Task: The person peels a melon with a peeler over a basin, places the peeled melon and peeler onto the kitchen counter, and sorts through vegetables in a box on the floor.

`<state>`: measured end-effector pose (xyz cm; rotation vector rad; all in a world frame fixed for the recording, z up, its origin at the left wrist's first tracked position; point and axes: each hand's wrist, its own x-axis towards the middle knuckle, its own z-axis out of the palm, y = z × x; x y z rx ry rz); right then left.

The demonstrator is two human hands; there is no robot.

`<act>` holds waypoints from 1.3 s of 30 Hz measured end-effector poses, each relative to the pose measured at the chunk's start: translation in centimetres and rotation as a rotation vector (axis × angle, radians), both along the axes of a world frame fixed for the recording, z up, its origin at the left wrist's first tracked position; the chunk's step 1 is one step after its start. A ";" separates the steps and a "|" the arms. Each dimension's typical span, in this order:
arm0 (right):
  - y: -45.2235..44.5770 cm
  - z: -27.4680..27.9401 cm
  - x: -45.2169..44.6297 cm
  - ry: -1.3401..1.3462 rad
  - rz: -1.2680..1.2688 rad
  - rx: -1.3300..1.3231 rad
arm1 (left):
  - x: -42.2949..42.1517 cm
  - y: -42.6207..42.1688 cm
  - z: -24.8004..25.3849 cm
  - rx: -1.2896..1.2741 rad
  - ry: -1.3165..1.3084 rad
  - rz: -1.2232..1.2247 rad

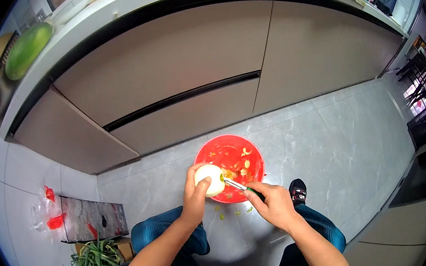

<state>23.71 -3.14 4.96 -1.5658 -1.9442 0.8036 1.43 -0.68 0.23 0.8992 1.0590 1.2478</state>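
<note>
A pale, peeled round fruit or vegetable [212,181] is held in my left hand [194,192], the thumb lying across its front. My right hand [272,203] is closed round the dark green handle of a peeler [235,184]. The peeler's metal end touches the right side of the pale piece, at a small greenish hollow. Both hands are over the near part of a red basin [255,154] on the floor. Peel scraps [239,170] lie inside the basin.
Green scraps [222,217] dot the grey floor before the basin. At the left are a box of green onions [95,264], a patterned box [94,218] and a plastic bag [49,217]. Cabinets [162,60] stand ahead, with a green melon [29,50] on the counter.
</note>
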 end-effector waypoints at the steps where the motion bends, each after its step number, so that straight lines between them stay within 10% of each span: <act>1: 0.0 0.0 -0.1 0.010 -0.005 -0.044 | 0.2 -0.1 0.2 0.000 0.002 -0.003; 16: -0.1 -2.2 -0.3 0.602 -0.015 -0.464 | 0.7 -0.3 0.6 0.792 0.901 0.149; 27: 0.3 2.0 1.6 -0.046 -0.017 0.244 | 0.7 0.6 4.2 0.052 -0.352 -0.165; 39: 0.6 4.3 2.4 -0.287 0.103 0.511 | -2.0 1.2 4.0 -0.151 -0.425 -0.360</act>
